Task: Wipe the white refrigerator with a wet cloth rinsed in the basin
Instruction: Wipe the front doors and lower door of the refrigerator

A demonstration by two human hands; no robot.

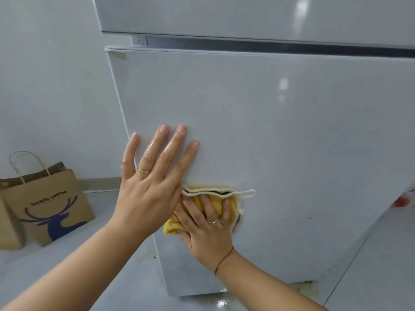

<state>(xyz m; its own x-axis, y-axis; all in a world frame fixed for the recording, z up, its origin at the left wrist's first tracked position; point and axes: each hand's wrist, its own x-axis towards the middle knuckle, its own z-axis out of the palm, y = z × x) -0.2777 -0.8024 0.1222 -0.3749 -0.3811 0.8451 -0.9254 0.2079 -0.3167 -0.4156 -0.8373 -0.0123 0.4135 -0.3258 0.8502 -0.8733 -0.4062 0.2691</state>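
— Pale, glossy floor, plain white wall, and a brown paper bag standing at the left. Where's the job?

— On the white refrigerator. Its lower door is a flat, hard, shiny panel, probably slick once wet. The yellow cloth lies against it, low down and near the door's left edge.

— How will the cloth handle?

— It looks soft, light and limp, a nubby weave with cream piping and a hanging loop. It bunches easily, so I'd keep it wadded under the palm rather than pinched by a corner.

— And the hands?

— The right hand has its fingers bent into the bunched cloth, pressing it to the panel. The left hand lies flat with its fingers straight and spread, holding nothing and bracing at the door's left edge. Its fingers look wet.

— The basin?

— Not in view.
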